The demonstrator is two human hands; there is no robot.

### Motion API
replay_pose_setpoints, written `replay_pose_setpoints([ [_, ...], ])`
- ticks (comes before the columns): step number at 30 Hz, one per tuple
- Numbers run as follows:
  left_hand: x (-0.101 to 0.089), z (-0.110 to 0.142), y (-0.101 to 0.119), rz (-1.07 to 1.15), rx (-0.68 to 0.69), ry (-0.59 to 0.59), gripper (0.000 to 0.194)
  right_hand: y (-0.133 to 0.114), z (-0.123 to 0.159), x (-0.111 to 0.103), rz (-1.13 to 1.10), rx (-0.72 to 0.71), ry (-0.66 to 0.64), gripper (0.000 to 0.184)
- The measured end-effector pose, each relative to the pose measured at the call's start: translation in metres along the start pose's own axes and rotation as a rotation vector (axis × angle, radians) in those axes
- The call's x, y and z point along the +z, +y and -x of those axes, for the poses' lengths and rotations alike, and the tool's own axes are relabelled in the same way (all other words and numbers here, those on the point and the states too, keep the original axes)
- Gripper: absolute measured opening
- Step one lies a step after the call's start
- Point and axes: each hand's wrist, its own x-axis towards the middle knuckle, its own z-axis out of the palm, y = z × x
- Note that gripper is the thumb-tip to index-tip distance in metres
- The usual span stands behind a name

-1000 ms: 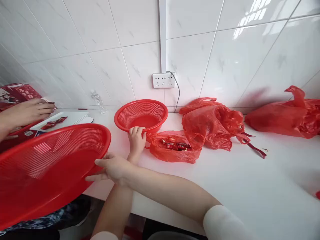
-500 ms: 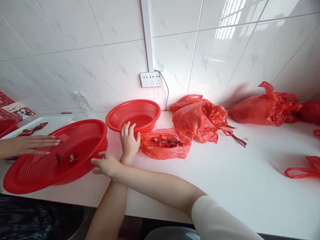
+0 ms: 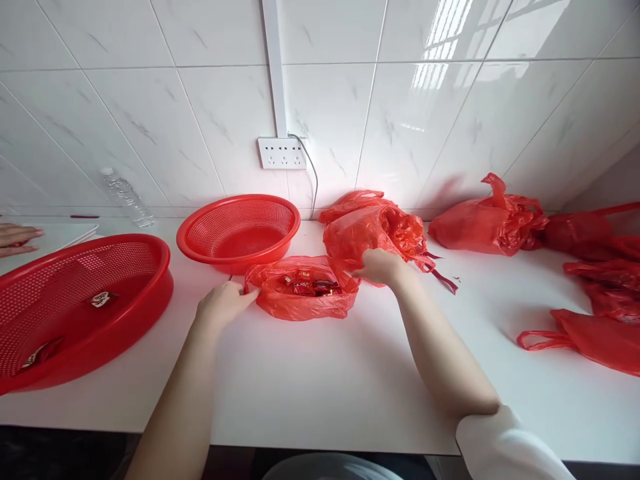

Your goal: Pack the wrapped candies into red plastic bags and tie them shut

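Observation:
A red plastic bag (image 3: pixel 300 310) stands with its mouth wide, showing several small wrapped snacks (image 3: pixel 311 287) inside. My left hand (image 3: pixel 223 305) is at the bag's left side, thumb and fingers closed on the handle there. On the opposite side, my right hand (image 3: pixel 381 267) pinches the bag's right handle, its fingertips partly hidden. Just behind the bag sits a red plastic basket (image 3: pixel 240 257) with perforated walls and nothing visible in it.
Another red basket (image 3: pixel 135 327) at left holds a few wrapped snacks. A person's hand (image 3: pixel 19 239) shows at the far left. A clear bottle (image 3: pixel 129 199) lies by the wall. More red bags (image 3: pixel 365 230) line the back and right, with a dark red ribbon (image 3: pixel 445 280).
My hands have uncrossed: the right left the large basket for the bag's right handle, the left went from the rear basket to the bag's left handle. The other person's hand withdrew leftward from the large basket.

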Motion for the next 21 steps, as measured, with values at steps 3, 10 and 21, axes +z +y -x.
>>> replay_pose_setpoints([
  [3,-0.007,-0.002,0.004,0.363,0.094,0.074,0.038,0.008,0.000,-0.012,-0.273,-0.125,0.095,0.035],
  [10,-0.071,-0.002,0.051,1.398,0.198,0.279,0.021,-0.014,0.015,-0.046,-1.285,-0.308,0.745,0.026],
  [21,-0.051,0.037,0.145,1.116,0.719,-0.338,0.040,-0.041,0.040,-0.049,-1.029,-0.650,0.481,0.012],
])
